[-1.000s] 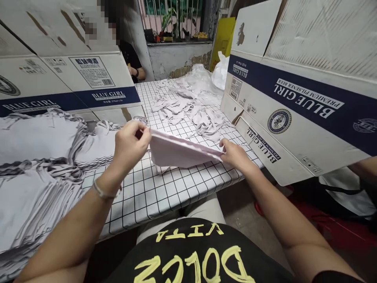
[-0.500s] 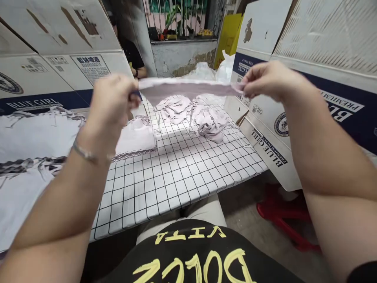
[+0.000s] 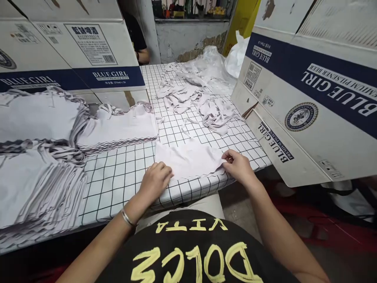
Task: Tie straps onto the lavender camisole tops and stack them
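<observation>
A pale pink camisole top (image 3: 191, 157) lies spread on the checked tablecloth (image 3: 129, 173) in front of me, its wavy hem towards me. My left hand (image 3: 157, 179) is closed at its near left corner, with the fingertips bent down and partly hidden. At the near right corner, my right hand (image 3: 237, 165) pinches the edge between thumb and fingers and lifts it slightly. Left of the top sits a neat stack of similar tops (image 3: 118, 127) with wavy hems and thin straps.
More stacked tops (image 3: 38, 114) and a nearer pile (image 3: 26, 184) fill the left side. Crumpled pieces (image 3: 216, 114) and clear plastic (image 3: 209, 65) lie farther back. Cardboard boxes stand left (image 3: 97, 84) and right (image 3: 297, 98). Another person's arm (image 3: 143, 56) shows behind the left box.
Both hands rose with the top stretched between them, then came down. The top now lies flat near the table's front edge, and my view has tilted downward.
</observation>
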The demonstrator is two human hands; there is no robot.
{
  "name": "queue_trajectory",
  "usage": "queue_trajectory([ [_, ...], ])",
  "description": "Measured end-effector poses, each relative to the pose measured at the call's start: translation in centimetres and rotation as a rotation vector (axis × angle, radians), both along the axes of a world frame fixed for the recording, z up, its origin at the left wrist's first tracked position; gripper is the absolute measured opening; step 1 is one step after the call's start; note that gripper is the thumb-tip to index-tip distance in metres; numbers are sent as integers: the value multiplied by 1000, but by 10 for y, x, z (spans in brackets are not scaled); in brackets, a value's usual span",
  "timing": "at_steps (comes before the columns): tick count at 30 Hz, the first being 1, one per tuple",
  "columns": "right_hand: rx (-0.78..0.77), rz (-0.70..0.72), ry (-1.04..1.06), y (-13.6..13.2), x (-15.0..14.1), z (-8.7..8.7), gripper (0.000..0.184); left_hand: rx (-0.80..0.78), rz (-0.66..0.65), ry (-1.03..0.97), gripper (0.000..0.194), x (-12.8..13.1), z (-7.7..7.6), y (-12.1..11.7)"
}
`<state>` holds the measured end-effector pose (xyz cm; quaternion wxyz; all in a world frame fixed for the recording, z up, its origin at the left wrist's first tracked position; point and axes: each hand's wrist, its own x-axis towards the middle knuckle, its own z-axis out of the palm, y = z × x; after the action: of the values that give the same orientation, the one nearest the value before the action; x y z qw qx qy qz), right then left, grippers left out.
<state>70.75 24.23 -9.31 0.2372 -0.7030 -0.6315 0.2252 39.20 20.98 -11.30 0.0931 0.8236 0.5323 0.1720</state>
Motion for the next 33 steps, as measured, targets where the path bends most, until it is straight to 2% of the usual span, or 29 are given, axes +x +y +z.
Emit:
queue_trajectory([
  [7,122,-83,27,-4,2,-10,17,30,-90,-54,14,-2,-4,-3],
  [10,136,-106,22,-6,-4,-15,16,97,-2,-154,20,-6,-1,-5],
  [12,156,-121,17,-8,-7,-17,17,126,42,-151,16,-6,0,-5],
  [15,169,-121,12,-10,-11,-19,18,78,-67,-59,15,-4,-1,-5],
  [17,159,-112,7,-12,-11,-20,18,53,-93,-88,19,-3,-3,-6],
  [19,149,-105,10,-13,-9,-23,18,77,-30,-198,21,-4,-3,-8],
  [22,158,-94,20,-15,-8,-25,18,167,86,-372,13,-11,3,-12],
  [25,192,-79,19,-15,-12,-24,20,251,182,-433,8,-26,11,-18],
  [30,218,-28,20,-15,-21,-19,21,435,350,-268,7,-56,13,-36],
  [33,211,8,-13,-18,-17,-20,24,417,284,-123,8,-62,5,-56],
])
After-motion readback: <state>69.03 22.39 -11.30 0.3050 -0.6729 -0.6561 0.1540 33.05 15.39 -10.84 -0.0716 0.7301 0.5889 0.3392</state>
